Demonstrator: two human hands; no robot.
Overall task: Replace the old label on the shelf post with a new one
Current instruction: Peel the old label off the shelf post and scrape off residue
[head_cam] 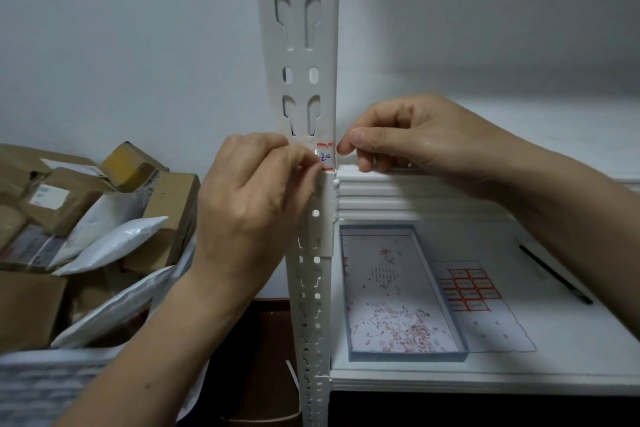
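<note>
Hands [256, 191] [408, 135] at label [326, 157], white shelf [561, 340], grey wall [121, 45]

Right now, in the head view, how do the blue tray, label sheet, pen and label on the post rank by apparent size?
1. blue tray
2. label sheet
3. pen, long but thin
4. label on the post, partly hidden, though nearest the camera

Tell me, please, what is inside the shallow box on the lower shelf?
The box holds loose red and white paper scraps, thickest toward its near end, over a pale floor. Nothing covers the inside; whether the scraps hide anything beneath cannot be told.
</note>
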